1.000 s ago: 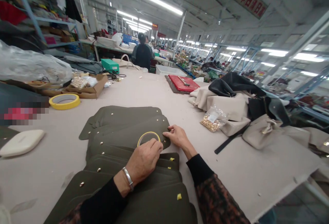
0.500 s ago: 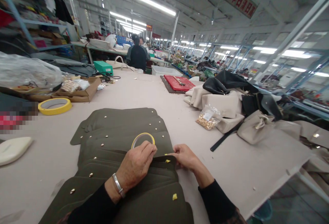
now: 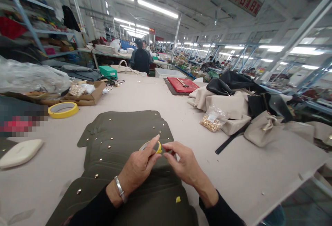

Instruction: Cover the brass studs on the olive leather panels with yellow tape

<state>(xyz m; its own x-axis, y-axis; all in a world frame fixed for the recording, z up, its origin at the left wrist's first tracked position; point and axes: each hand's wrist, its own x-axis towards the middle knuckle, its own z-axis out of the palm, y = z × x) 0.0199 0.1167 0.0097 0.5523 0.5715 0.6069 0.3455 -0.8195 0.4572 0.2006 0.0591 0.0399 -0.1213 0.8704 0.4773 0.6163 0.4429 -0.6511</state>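
A roll of yellow tape [image 3: 159, 149] is gripped between the thumb and fingers of my left hand [image 3: 138, 162], its loose end facing right. My right hand [image 3: 184, 162] is beside that end, thumb and forefinger curved towards it with a small gap between the tips. Below both hands, overlapping dark olive panels [image 3: 121, 129] with gold-coloured studs lie across the table. One yellow tape scrap [image 3: 178, 199] sticks to the panel nearest me. My left hand partly hides the roll.
Another yellow tape roll [image 3: 63, 110] and a cream oblong object [image 3: 22, 153] lie left, near an open cardboard box [image 3: 95, 94]. To the right are a bag of gold-coloured hardware [image 3: 213, 119] and beige bags [image 3: 227, 101]. A hammer rests on a red slab [image 3: 178, 85]. A person [image 3: 141, 60] sits beyond.
My right hand has let go of the panel edge and come up to the tape roll. My left hand has turned the roll towards it. The lifted panel edge has dropped.
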